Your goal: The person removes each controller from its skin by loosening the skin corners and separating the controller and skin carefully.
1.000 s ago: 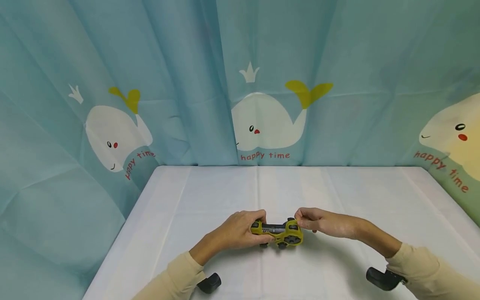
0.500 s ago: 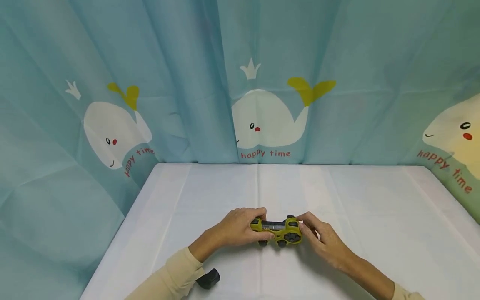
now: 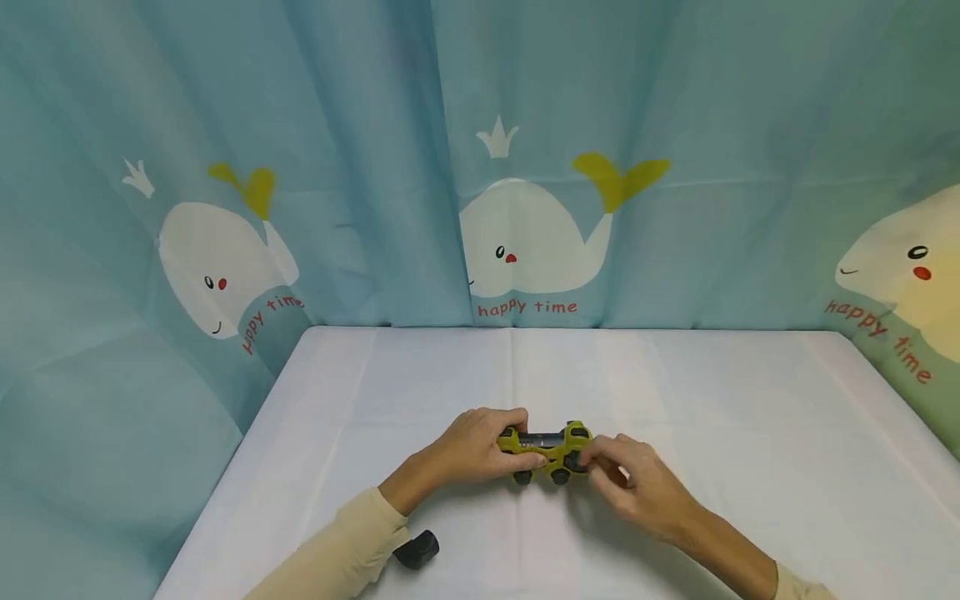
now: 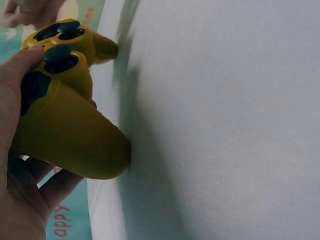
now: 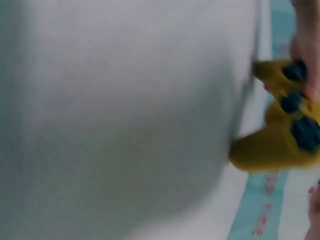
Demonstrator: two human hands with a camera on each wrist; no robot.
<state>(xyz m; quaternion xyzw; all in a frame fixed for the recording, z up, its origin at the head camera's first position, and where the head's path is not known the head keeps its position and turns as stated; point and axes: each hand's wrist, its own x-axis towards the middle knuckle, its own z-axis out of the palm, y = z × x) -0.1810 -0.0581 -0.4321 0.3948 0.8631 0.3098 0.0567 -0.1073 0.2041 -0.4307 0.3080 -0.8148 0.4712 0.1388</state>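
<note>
A yellow game controller point(image 3: 555, 455) with dark sticks and buttons is held just over the white table. My left hand point(image 3: 472, 448) grips its left end, the thumb lying across the face and the other fingers behind. In the left wrist view, the yellow handle of the controller point(image 4: 75, 135) points toward the cloth. My right hand point(image 3: 647, 493) is at the controller's right end, its fingers loosely bent in front of the dark button pad. The left wrist view shows a gap between this right hand point(image 4: 35, 12) and the controller. It holds nothing visible.
White cloth covers the table point(image 3: 420, 367). A blue curtain point(image 3: 375, 167) printed with whales hangs behind and to the sides. A black rounded piece point(image 3: 417, 550) sits beneath the left wrist.
My right hand has swung from the controller's upper right corner down to its front right, over the button pad, and come off the edge. My left hand keeps its grip.
</note>
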